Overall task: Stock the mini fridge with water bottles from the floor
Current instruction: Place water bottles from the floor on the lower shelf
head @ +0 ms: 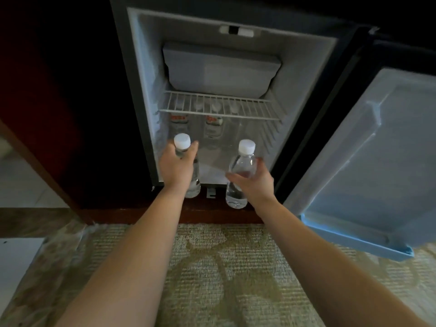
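Note:
The mini fridge stands open in front of me, its white inside lit. My left hand grips a clear water bottle with a white cap, upright at the fridge's lower front left. A second clear water bottle is held upright in my right hand at the lower front right. Both bottles hang at the fridge's bottom edge. Several bottles with red labels stand at the back under the wire shelf.
The fridge door swings open to the right, with a blue rack along its bottom. A dark wooden cabinet surrounds the fridge. A patterned carpet covers the floor below my arms. A freezer box sits above the shelf.

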### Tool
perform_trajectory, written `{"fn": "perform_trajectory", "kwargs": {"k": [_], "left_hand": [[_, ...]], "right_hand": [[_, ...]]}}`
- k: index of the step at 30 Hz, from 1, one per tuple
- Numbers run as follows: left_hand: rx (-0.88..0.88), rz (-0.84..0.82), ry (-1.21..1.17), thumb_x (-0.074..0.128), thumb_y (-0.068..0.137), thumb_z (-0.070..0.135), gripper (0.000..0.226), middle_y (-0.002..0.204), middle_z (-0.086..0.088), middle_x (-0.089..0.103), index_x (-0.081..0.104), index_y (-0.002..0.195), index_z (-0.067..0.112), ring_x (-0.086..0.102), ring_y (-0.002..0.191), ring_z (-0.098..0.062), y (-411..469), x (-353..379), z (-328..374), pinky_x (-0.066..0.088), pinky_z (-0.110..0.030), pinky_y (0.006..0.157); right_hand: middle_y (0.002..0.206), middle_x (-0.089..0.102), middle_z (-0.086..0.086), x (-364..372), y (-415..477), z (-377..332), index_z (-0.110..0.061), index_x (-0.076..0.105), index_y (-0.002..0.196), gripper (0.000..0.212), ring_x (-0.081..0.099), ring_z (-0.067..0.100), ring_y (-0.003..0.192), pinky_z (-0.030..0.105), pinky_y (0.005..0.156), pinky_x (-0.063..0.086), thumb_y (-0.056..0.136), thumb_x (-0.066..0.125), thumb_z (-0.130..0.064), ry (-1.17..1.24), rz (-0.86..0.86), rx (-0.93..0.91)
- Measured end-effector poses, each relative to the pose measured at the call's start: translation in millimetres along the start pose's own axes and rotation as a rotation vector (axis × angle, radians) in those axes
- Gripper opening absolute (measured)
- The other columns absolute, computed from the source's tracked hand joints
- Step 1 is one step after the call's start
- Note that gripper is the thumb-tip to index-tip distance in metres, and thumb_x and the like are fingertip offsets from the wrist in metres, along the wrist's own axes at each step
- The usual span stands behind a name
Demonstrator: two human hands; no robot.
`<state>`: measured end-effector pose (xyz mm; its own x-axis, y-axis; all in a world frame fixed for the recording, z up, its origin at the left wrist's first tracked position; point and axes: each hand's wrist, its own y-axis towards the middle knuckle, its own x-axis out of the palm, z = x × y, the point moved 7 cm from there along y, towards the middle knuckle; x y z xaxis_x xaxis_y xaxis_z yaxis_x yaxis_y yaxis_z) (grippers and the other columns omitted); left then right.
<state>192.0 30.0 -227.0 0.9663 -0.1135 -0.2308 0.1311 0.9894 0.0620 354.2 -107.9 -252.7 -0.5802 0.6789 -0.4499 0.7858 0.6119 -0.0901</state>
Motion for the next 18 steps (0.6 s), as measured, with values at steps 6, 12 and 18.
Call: {"fn": "perform_trajectory", "kwargs": {"k": [6,12,18], "left_hand": [[-0.003,-0.035,0.041,0.067,0.084,0.034,0.026,0.076,0.016,0.046,0.051,0.095,0.017,0.05,0.081,-0.01,23,21,-28,0.037,-0.022,0.065],[0.129,0.044,-0.041,0.07,0.082,0.032,0.022,0.077,0.015,0.054,0.058,0.094,0.018,0.052,0.075,-0.003,58,33,-14,0.038,-0.012,0.063],[0.168,0.01,0.07,0.072,0.081,0.026,0.022,0.079,0.009,0.054,0.057,0.088,0.012,0.051,0.078,-0.009,64,44,-36,0.036,-0.003,0.056]], "right_hand": [[0.107,0.06,-0.006,14,39,28,-0.028,0.049,0.116,0.055,0.058,0.017,0.1,0.032,0.083,0.051,0.07,0.08,-0.032,0.076,0.076,0.044],[0.116,0.055,-0.011,27,87,32,-0.032,0.046,0.125,0.06,0.054,0.013,0.104,0.027,0.076,0.049,0.073,0.075,-0.032,0.181,0.187,0.084],[0.117,0.059,-0.002,33,127,45,-0.023,0.052,0.122,0.059,0.059,0.016,0.102,0.028,0.082,0.049,0.069,0.079,-0.019,0.105,0.224,-0.035]]}}
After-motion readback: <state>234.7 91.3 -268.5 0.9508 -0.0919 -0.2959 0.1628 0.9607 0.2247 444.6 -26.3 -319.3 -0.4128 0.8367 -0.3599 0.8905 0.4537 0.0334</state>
